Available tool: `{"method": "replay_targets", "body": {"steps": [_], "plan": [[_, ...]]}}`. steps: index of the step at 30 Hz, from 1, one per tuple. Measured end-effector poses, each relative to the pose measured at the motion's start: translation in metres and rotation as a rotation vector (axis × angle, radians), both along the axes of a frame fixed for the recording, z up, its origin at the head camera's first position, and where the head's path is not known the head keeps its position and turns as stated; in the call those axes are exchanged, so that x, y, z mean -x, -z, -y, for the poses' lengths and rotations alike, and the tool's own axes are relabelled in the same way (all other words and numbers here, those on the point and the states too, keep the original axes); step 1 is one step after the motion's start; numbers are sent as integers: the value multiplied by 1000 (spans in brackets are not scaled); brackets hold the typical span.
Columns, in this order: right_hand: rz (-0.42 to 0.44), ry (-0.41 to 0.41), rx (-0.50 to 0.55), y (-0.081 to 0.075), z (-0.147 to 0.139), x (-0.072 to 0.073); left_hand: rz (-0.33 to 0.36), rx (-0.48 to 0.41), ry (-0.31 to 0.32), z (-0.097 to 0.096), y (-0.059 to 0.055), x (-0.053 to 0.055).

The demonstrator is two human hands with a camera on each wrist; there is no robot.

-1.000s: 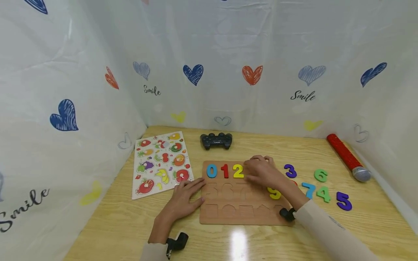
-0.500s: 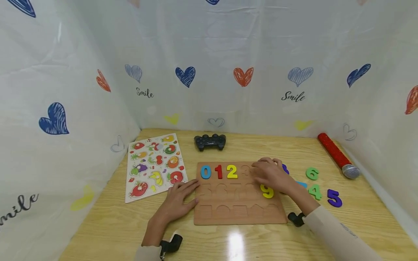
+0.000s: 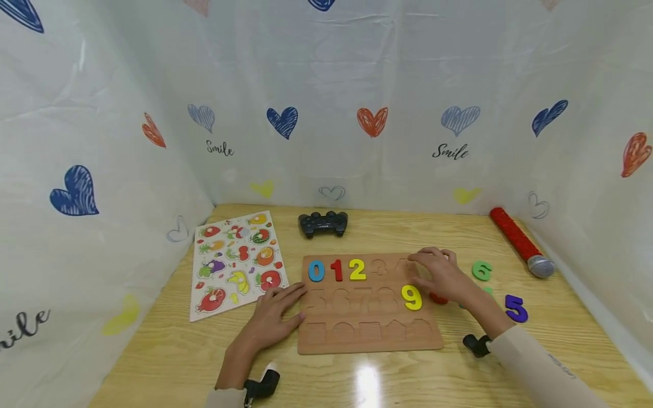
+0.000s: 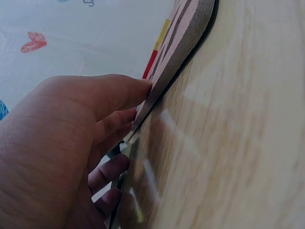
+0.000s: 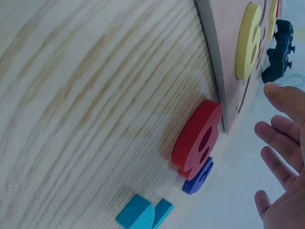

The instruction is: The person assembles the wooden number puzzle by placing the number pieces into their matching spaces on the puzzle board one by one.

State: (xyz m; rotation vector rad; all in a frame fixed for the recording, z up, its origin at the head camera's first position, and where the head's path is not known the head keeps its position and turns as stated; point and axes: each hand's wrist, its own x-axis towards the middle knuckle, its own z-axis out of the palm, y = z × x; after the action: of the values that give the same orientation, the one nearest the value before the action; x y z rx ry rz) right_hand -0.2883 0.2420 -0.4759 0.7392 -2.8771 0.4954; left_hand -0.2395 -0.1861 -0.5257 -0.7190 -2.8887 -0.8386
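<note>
A brown number board [image 3: 336, 334] lies on the table, with a blue 0 [image 3: 316, 271], a red 1 [image 3: 336, 270] and a yellow 2 [image 3: 357, 270] in its top row. Toward its right side is a yellow 9 [image 3: 411, 298]. My left hand [image 3: 272, 317] rests against the board's left edge, thumb and fingertips touching it. Over the top right corner of the board hovers my right hand [image 3: 444, 277], fingers loosely spread and holding nothing. Beyond the board's edge, the right wrist view shows a red 8 [image 5: 198, 143], a purple 3 [image 5: 198, 176] and a blue 7 [image 5: 138, 214].
A green 6 [image 3: 482, 271] and a purple 5 [image 3: 516, 308] lie to the right. Farther back rests a red microphone [image 3: 517, 238]. Behind the board is a black game controller [image 3: 323, 224]; a fruit puzzle board [image 3: 240, 263] lies at left. A white curtain surrounds the table.
My right hand has shifted right across the board, uncovering the 3 and 4 recesses and now hiding the purple 3 from the head view. My left hand stays at the board's edge.
</note>
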Motion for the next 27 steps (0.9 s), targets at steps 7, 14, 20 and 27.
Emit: {"method": "replay_targets", "body": {"steps": [7,14,20,27], "plan": [[-27,13,16,0,-16,-4,15,16,8,1,0,1],[15,54,30,4,-27,-2,-29,-1,6,-1,0,-1],[27,89,19,4,-33,0,-2,0,-1,-2,-1,-1],[59,115,2,3,-41,1,20,18,-5,-2,-5,-2]]}}
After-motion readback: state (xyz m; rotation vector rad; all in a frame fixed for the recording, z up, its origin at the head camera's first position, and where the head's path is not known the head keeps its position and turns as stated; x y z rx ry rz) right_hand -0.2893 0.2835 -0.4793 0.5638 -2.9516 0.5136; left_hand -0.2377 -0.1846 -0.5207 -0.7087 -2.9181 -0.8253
